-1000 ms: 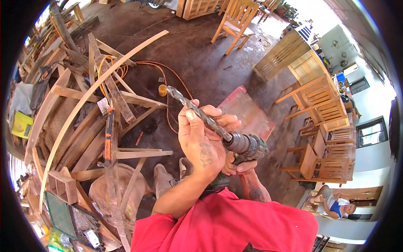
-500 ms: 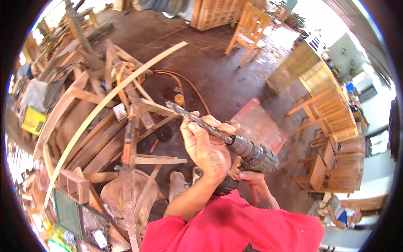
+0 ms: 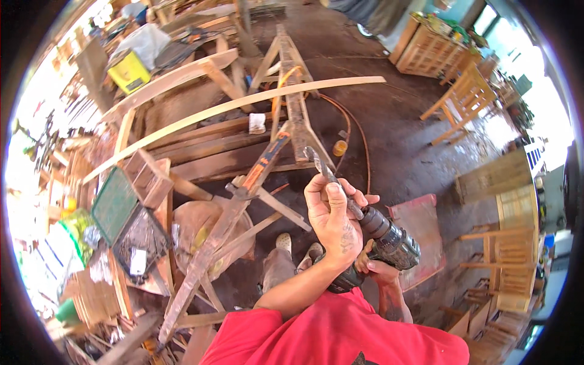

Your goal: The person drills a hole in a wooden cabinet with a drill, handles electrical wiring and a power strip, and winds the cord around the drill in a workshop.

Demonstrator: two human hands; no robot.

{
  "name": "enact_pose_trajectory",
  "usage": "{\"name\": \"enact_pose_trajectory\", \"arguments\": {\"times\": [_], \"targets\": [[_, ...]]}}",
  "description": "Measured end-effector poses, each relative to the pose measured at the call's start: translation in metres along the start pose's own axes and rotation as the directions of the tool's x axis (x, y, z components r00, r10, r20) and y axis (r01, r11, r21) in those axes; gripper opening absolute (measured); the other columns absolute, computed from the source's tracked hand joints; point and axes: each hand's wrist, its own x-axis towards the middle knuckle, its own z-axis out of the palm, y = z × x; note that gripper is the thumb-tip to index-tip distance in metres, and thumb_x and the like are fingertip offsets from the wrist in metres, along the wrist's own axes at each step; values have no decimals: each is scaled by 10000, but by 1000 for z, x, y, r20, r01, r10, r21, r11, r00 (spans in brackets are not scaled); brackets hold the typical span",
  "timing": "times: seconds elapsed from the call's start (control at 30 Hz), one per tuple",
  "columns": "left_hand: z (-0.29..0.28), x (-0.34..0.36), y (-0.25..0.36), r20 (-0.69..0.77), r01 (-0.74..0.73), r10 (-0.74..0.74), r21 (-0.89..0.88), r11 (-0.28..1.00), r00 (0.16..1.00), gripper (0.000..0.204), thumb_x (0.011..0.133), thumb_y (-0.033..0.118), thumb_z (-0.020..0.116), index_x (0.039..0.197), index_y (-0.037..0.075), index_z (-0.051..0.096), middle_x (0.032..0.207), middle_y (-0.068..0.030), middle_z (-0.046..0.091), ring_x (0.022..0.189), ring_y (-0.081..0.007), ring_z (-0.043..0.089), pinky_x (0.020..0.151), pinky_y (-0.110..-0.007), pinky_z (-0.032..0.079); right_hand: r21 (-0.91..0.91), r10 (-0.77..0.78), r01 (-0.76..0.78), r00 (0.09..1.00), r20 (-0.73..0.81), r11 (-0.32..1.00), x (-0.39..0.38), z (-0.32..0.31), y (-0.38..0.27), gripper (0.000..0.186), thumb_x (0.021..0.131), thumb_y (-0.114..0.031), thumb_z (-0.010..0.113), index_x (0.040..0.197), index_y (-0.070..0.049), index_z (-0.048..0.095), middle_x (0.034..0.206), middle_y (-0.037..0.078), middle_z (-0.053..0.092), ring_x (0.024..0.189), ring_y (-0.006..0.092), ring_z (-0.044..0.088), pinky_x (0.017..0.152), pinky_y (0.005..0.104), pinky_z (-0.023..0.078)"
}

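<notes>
A cordless drill (image 3: 395,243) with a dark body is held close to my red shirt, tilted so its chuck points up and to the left. My right hand (image 3: 378,267) is wrapped round its handle. A long, thick drill bit (image 3: 321,165) sticks out of the chuck. My left hand (image 3: 334,222) pinches the bit along its shaft, thumb on the near side, with the fluted tip showing beyond the fingers. Left of my hands, a hammer (image 3: 258,167) with an orange and black handle lies on a wooden sawhorse beam (image 3: 213,249).
A long thin wooden strip (image 3: 243,100) rests across the sawhorses. At the left are an open green case (image 3: 118,204) and a yellow container (image 3: 129,72). An orange hose (image 3: 359,131) lies on the floor by a red board (image 3: 420,237). Wooden chairs (image 3: 465,100) stand at the right.
The view has swung toward the right-hand drill's left side, so the benches and sawhorses appear further right. Both hands keep their hold on the drill and bit.
</notes>
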Motion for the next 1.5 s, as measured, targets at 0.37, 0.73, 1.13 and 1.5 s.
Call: {"name": "enact_pose_trajectory", "arguments": {"times": [0.37, 0.73, 1.13, 1.5], "targets": [[-81, -9, 77, -98, -356, 404, 316, 879, 910, 239, 1008, 104, 570, 1204, 88, 433, 899, -75, 587, 754, -157, 585, 727, -423, 593, -97, 185, -184, 983, -6, 978, -1, -6, 38, 445, 756, -83, 724, 1123, -25, 480, 686, 60, 528, 607, 189, 530, 641, 371, 463], [-183, -32, 262, -427, -252, 302, 171, 952, 852, 298, 952, 134, 675, 1148, 164, 453, 889, -3, 587, 750, -122, 591, 648, -367, 585, -274, 112, -110, 994, -8, 955, 33, 94, 106, 420, 765, -88, 662, 1139, -16, 484, 687, 65, 512, 573, 179, 514, 605, 366, 467], [-280, -135, 424, -601, -340, 487, 349, 873, 634, 341, 918, 77, 678, 1194, 25, 485, 853, -85, 600, 660, -183, 600, 541, -327, 523, -360, 417, -299, 853, 315, 884, 128, 274, 225, 423, 827, -86, 613, 1225, -53, 470, 719, 31, 481, 611, 164, 491, 638, 348, 447], [-304, -377, 355, -872, -322, 409, 482, 815, -271, 208, 1016, 302, 577, 1097, 112, 553, 773, 18, 526, 487, -41, 373, 406, -201, 280, -593, 191, 391, 700, 688, 704, 285, 517, 431, 523, 747, -60, 793, 1194, -16, 526, 1031, 92, 643, 944, 210, 610, 829, 346, 485]]}}
